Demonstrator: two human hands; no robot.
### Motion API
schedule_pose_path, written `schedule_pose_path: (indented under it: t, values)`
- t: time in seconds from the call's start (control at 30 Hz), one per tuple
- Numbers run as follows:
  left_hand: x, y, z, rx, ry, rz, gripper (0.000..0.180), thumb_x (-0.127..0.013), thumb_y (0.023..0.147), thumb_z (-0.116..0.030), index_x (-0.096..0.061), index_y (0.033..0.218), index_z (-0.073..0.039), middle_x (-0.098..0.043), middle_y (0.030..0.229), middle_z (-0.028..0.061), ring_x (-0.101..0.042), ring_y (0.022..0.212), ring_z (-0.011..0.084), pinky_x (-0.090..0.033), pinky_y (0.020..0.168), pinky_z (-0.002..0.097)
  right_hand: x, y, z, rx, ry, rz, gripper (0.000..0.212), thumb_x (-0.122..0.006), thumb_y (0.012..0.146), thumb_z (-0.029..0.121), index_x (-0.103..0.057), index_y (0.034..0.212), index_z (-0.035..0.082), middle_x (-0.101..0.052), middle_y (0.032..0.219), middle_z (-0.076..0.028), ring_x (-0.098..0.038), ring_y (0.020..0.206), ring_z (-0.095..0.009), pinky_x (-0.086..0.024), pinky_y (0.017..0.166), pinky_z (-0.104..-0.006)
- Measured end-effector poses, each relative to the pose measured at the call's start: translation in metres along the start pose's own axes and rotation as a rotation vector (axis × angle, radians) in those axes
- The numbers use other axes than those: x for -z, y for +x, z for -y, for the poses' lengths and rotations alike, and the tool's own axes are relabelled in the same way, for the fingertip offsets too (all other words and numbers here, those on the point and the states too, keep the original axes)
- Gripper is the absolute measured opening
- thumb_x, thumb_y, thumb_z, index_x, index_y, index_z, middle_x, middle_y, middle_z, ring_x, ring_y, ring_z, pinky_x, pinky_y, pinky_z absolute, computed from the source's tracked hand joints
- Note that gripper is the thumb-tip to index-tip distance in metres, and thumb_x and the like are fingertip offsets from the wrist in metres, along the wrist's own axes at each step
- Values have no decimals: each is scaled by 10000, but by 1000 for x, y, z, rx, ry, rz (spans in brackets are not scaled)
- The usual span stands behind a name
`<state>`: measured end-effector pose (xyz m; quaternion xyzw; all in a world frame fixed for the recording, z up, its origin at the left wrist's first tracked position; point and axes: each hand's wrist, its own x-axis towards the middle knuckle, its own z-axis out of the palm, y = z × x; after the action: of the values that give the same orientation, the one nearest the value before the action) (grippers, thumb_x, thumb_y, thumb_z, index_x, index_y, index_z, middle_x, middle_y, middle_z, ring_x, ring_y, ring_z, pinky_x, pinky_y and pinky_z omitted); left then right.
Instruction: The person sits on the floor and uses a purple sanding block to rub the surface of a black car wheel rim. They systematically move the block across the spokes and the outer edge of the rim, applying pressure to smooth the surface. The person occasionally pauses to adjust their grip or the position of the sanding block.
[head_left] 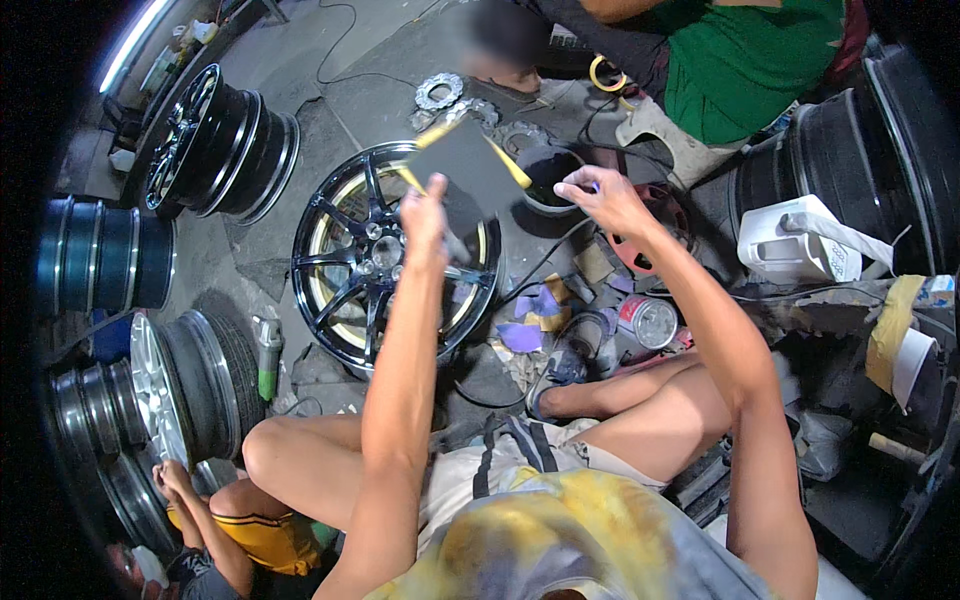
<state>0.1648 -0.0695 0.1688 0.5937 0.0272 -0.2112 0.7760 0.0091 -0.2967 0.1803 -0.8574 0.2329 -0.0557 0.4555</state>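
Note:
My left hand (424,218) is closed on the lower edge of a dark grey square sheet (468,165) with yellow strips along its edges. The sheet is held over a black multi-spoke wheel rim (330,315) lying face up on the floor, and covers its upper right part. To the right, my right hand (605,200) has its fingertips drawn together beside a dark bucket (552,208). A small blue spot shows at those fingers, too small to name.
Purple and brown abrasive scraps (540,305) and a tin can (652,322) lie before my legs. Other wheels (225,140) stand at the left, near a green-bodied power tool (268,358). A white jug (795,245) is at the right. Co-workers sit far right and lower left.

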Motion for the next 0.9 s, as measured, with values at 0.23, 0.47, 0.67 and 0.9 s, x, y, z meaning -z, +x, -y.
schedule_pose_path:
  t: [0.23, 0.47, 0.67, 0.9]
  values:
    - [64, 45, -32, 31, -274, -57, 370, -586, 956, -34, -511, 1317, -9, -612, 1275, 127, -608, 1181, 271, -483, 1044, 411, -107, 133, -55, 220, -512, -124, 353, -712, 839, 201, -634, 1149, 52, -605, 1199, -211, -601, 1113, -428, -517, 871, -513]
    - [59, 46, -44, 142, -323, -40, 369, -594, 967, -34, -518, 1328, -19, -600, 1294, 121, -598, 1205, 254, -468, 1078, 396, -203, 204, -60, 166, -1009, 390, 259, -622, 866, 202, -731, 1076, 97, -719, 1086, -146, -703, 1013, -322, -527, 856, -468]
    - [10, 98, -20, 114, 65, -71, 395, -630, 962, -139, -528, 1317, 0, -645, 1151, 110, -599, 850, 109, -464, 586, 215, -57, 197, -14, 34, -147, -109, 192, -719, 876, 223, -699, 939, 42, -708, 865, -155, -696, 814, -291, -541, 749, -427]
    - [-137, 125, 39, 250, -65, 308, 302, -728, 910, -163, -644, 1154, -7, -702, 1022, 75, -658, 824, 175, -543, 719, 317, 41, 166, -8, -35, 224, 162, 345, -790, 859, 393, -703, 938, 68, -678, 798, -6, -553, 664, -86, -428, 569, -267]
